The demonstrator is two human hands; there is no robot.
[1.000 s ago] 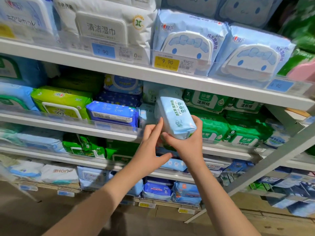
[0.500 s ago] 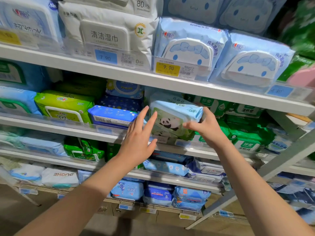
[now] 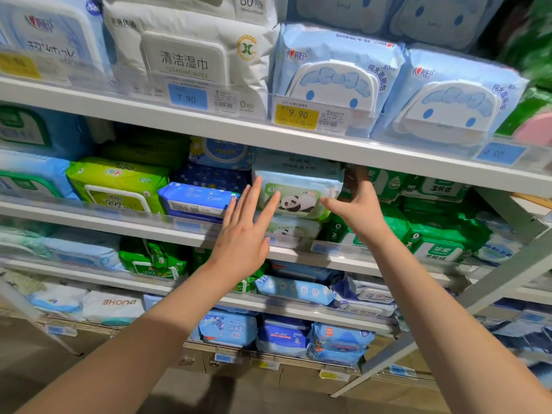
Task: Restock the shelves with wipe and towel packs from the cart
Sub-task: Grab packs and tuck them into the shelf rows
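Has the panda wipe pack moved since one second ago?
Yes. The panda wipe pack went back into the shelf and now lies flat on another panda pack, right below the yellow price tag.

Our panda pack [image 3: 301, 201] sat on a second pack [image 3: 294, 230], left hand [image 3: 243, 234] at its left end, right hand [image 3: 358, 210] at its right
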